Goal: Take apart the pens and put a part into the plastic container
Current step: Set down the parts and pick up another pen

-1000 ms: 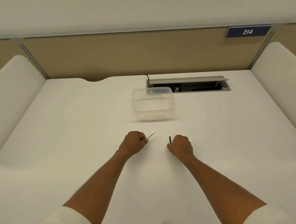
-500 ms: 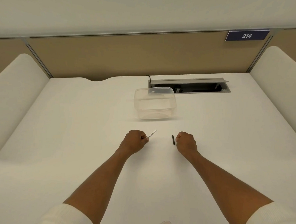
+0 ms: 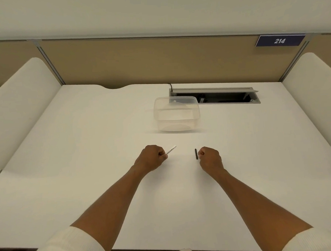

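Just in front of the clear plastic container (image 3: 176, 114), the left hand (image 3: 150, 157) pinches a white pen barrel (image 3: 171, 149) while the right hand (image 3: 209, 157) pinches its black cap (image 3: 196, 154), the two parts held apart.

White desk (image 3: 86, 168), tan partition (image 3: 148, 61)

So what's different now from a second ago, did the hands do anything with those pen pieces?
The right hand, gripping the black cap, drew away to the right, widening the gap from the left hand; more of the cap now shows. The left hand kept its grip on the white pen body, tip pointing up-right. The plastic container stayed put, nothing visible inside.
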A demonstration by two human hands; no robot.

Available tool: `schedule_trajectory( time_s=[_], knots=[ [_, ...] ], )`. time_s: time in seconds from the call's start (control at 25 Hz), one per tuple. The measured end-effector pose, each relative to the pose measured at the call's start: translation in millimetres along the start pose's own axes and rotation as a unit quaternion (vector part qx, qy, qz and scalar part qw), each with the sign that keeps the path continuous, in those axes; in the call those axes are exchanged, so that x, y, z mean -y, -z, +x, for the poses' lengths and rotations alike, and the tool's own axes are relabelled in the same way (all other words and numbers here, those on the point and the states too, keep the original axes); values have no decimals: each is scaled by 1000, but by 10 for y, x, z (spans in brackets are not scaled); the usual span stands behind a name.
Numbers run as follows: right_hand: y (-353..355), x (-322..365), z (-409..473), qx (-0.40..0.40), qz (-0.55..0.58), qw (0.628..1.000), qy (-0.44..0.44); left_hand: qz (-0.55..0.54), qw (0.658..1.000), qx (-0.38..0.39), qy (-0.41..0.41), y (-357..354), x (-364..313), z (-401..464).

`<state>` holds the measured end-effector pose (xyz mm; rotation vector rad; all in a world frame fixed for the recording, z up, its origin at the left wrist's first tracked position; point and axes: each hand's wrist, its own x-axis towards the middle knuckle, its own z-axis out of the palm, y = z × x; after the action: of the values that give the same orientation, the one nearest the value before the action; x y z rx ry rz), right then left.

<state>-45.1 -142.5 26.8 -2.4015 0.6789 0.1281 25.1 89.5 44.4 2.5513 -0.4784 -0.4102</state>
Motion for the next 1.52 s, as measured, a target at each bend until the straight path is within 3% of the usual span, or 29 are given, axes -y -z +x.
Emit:
schedule_trajectory(
  time_s=[0.2,0.4,0.76,0.96,1.2,1.32,1.52],
  knots=[
    [1,-36,-18,4,18,999,33,-5,1000,-3,-12,-30,-105,-20],
    [14,49,-99,-9,50,988,143,8,999,-5,-33,-42,-269,-3],
    [-38,191,-282,-54,-46,954,293,-30,998,8,-49,-162,-510,-43],
    [-85,239,-281,-75,-119,948,284,-49,997,20,-60,-204,-487,-75],
    [-166,160,-252,-102,-157,929,321,-214,977,-5,14,-269,-330,-50],
    [-194,102,-218,-52,-127,944,299,-71,997,-14,-9,-405,-180,-26],
    [-259,40,-177,56,-64,960,266,51,995,86,-7,-600,-224,-11]
  ],
)
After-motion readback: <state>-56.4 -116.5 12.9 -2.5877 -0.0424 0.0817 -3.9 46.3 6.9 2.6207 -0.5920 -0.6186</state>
